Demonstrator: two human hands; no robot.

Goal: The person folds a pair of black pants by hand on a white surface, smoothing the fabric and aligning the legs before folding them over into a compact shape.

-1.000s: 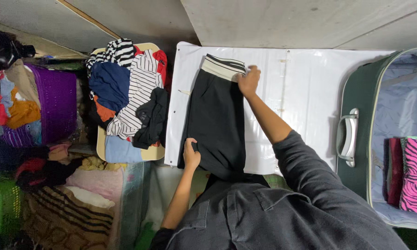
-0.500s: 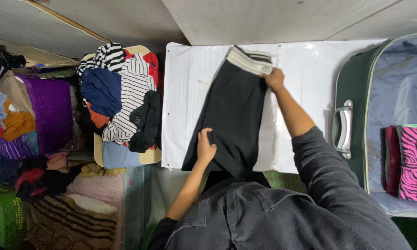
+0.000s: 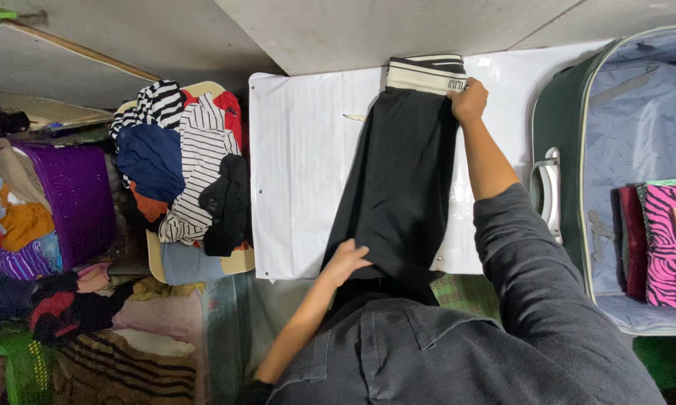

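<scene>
White folding board (image 3: 300, 172) lies flat across the middle, grey concrete-looking floor (image 3: 368, 30) beyond it. On the board: black trousers (image 3: 402, 180), soft matte fabric, folded lengthwise into 1 long narrow strip, running from near edge to far edge, slightly tilted. Cream waistband (image 3: 424, 73) w/ dark stripes sits at the far end, ribbed, elastic-looking; leg ends drop off the near edge toward the person's grey shirt (image 3: 428, 352).

Right hand (image 3: 469, 101) is clenched on the waistband corner, fingers curled round the fabric edge, forearm stretched along the right side of the trousers. Left hand (image 3: 345, 262) rests on the lower left edge of the trousers nr the board's near edge, fingers spread & bent, pressing the cloth; can't tell if it pinches it or just lies on top.

Board is smooth, glossy plastic, rectangular w/ rounded corners & panel creases.

Right of the board, touching it: open green suitcase (image 3: 559, 112), pale blue lining, grey handle (image 3: 546, 191); inside, folded clothes incl. a pink zebra-print piece (image 3: 664, 247) & a dark red 1 beside it.

Left of the board: heap of clothes (image 3: 184, 165) on a cream tray, striped black & white tops, navy, red, black pieces. Further left a purple basket (image 3: 83, 187), more loose garments, a green basket corner at bottom left.
</scene>
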